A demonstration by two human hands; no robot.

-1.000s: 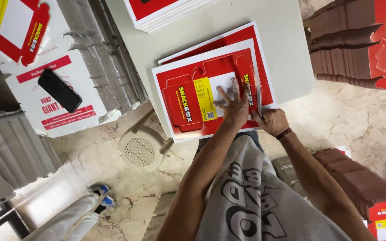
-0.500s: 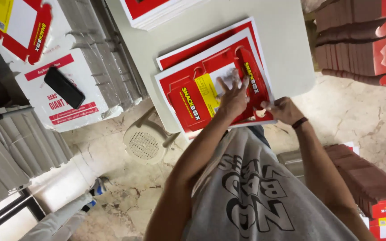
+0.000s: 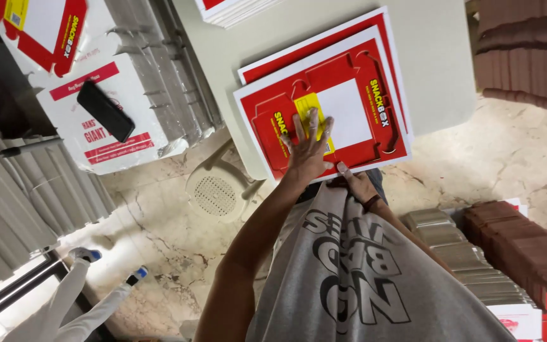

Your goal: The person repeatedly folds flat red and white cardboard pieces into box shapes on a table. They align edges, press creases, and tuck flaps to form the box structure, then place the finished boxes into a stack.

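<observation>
On the grey table (image 3: 425, 69), left hand (image 3: 308, 149) lies flat, fingers spread, upon the red box blank (image 3: 330, 117). Right hand (image 3: 356, 183) pinches the blank's near edge.

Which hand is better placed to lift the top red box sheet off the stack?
Probably the right hand: it sits at the near edge of the red box sheet, thumb on top, where a grip could start. The left hand lies flat, fingers spread, on the sheet's middle, pressing rather than gripping.
</observation>
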